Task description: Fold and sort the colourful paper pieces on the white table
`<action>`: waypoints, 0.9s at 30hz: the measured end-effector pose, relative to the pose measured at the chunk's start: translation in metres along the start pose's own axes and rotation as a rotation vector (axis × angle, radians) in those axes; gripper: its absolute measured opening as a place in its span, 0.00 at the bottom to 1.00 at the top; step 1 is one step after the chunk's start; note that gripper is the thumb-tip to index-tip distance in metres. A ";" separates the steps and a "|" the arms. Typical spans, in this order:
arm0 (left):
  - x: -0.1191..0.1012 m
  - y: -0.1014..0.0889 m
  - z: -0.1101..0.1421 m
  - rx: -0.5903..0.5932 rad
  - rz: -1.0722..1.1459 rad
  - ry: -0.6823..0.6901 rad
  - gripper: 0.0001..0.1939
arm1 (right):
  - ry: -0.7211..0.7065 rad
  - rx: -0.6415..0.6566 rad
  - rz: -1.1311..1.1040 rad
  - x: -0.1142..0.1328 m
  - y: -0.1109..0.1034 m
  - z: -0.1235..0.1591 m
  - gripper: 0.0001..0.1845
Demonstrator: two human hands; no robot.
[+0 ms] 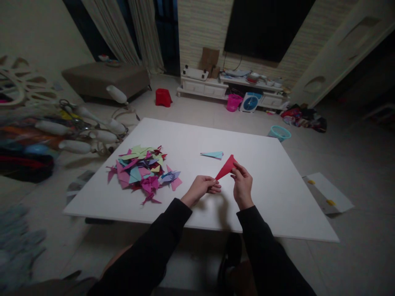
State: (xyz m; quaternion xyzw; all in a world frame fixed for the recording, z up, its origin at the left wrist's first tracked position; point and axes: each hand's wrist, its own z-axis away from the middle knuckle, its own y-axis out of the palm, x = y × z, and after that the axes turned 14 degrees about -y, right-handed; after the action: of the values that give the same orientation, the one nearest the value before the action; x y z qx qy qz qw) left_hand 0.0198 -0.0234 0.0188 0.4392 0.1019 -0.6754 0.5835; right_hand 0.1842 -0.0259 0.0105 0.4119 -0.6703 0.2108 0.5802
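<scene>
A red folded paper (226, 167), long and tapering, is held above the white table (277, 193) between my two hands. My left hand (202, 187) pinches its narrow tip at the lower left. The fingers of my right hand (242, 183) are closed on the wide end's right edge. Just beyond the hands lies a small stack of folded papers (212, 155), light blue on top with some pink showing. On the table's left side is a heap of folded paper cranes (140, 168) in pink, green, blue, purple and red.
Past the table stand a red stool (163, 97), a pink bin (233, 102) and a low white TV cabinet (203, 87). A teal basket (279, 132) is by the far right corner. Lamp arms with white shades (105, 135) reach close to the table's left edge.
</scene>
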 end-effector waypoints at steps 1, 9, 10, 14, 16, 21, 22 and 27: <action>-0.001 -0.002 0.001 -0.017 0.015 0.008 0.07 | -0.023 -0.005 0.009 0.000 -0.002 -0.001 0.22; -0.008 -0.017 0.002 -0.152 0.195 0.146 0.06 | -0.179 0.057 0.204 0.001 0.001 0.011 0.17; -0.010 -0.018 0.001 -0.161 0.204 0.144 0.07 | -0.246 0.106 0.268 0.002 0.003 0.014 0.15; -0.019 -0.019 -0.002 -0.203 0.119 0.108 0.08 | -0.665 0.347 0.597 0.008 0.009 0.021 0.11; -0.023 -0.020 -0.003 -0.213 0.049 0.098 0.09 | -0.818 0.448 0.698 0.007 0.010 0.022 0.10; -0.028 -0.023 0.001 -0.214 -0.030 0.092 0.10 | -0.900 0.600 0.756 0.002 0.013 0.022 0.09; -0.028 -0.024 0.002 -0.216 -0.038 0.094 0.11 | -0.896 0.614 0.759 0.002 0.013 0.022 0.09; -0.025 -0.026 0.010 -0.251 -0.091 0.115 0.11 | -0.865 0.640 0.752 0.004 0.008 0.028 0.08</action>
State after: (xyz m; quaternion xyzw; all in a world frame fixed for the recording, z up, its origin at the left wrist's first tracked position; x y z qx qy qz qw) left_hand -0.0092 -0.0046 0.0324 0.3960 0.2386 -0.6567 0.5958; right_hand 0.1605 -0.0439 0.0095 0.3492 -0.8456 0.4036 -0.0062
